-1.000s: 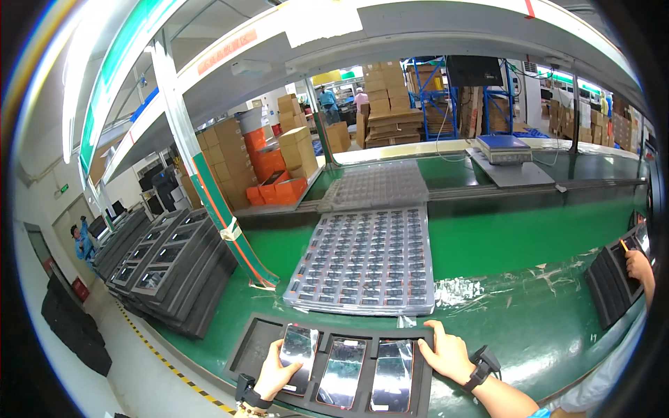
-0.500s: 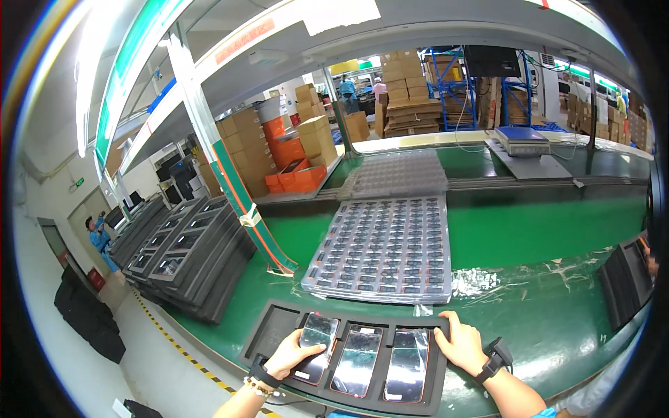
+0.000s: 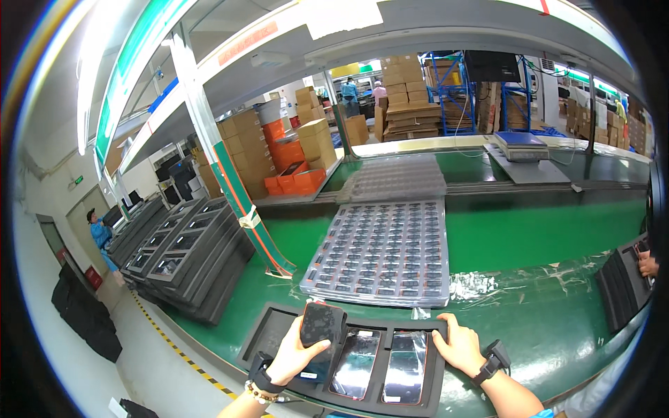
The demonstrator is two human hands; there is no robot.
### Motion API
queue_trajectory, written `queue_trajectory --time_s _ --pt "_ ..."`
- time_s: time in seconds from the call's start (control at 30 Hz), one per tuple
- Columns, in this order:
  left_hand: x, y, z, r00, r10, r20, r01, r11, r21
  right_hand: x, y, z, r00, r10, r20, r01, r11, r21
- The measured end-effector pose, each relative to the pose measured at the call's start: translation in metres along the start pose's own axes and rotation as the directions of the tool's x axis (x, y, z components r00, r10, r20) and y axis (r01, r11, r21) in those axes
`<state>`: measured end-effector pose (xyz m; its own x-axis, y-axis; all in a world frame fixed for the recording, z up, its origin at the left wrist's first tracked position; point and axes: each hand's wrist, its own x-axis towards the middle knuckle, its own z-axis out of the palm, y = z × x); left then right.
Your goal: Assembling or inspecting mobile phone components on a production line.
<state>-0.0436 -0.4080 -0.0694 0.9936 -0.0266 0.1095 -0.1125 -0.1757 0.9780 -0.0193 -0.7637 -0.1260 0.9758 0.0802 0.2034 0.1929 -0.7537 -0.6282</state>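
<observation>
A dark foam tray lies in front of me at the near edge of the green bench. My left hand grips a black smartphone by its sides, thumb across its face; it is tilted, its upper end raised from the tray. Beside it, a middle phone and a right-hand phone, both glossy, lie flat in their slots. The slot at the tray's left end holds no phone. My right hand is closed over the tray's upper right corner.
Beyond the tray lies a clear plastic tray of small parts in rows. Stacked foam trays stand left, past a green post. A blue-topped scale sits far right. Another person's hand touches dark trays at the right edge.
The left-hand phone has tilted up out of its slot in my left hand and now looks dark instead of reflective. My right hand stays on the tray corner.
</observation>
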Motion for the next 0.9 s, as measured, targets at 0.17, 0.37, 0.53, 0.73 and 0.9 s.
queue_trajectory --time_s 0.17,0.37,0.53,0.73,0.9 --pt "0.006 0.005 0.02 0.968 -0.189 0.163 0.211 0.969 -0.131 0.003 0.002 -0.001 1.0 -0.005 0.005 0.005 1.0 -0.008" --pt "-0.003 -0.036 0.048 0.952 -0.246 0.18 0.255 0.967 -0.026 0.005 0.0 -0.005 1.0 -0.005 0.02 0.004 1.0 0.01" --pt "-0.01 -0.05 0.05 0.974 -0.209 0.088 0.193 0.967 0.163 0.004 -0.001 -0.004 0.999 0.004 0.036 -0.004 1.0 0.001" --pt "-0.011 -0.037 0.039 0.979 -0.198 0.051 0.195 0.979 0.054 0.006 -0.001 -0.004 0.999 -0.003 0.034 0.002 1.0 0.013" --pt "-0.007 0.013 -0.001 0.998 -0.055 -0.005 0.055 0.994 -0.093 0.007 -0.003 -0.003 0.998 -0.018 0.052 0.016 0.999 0.03"
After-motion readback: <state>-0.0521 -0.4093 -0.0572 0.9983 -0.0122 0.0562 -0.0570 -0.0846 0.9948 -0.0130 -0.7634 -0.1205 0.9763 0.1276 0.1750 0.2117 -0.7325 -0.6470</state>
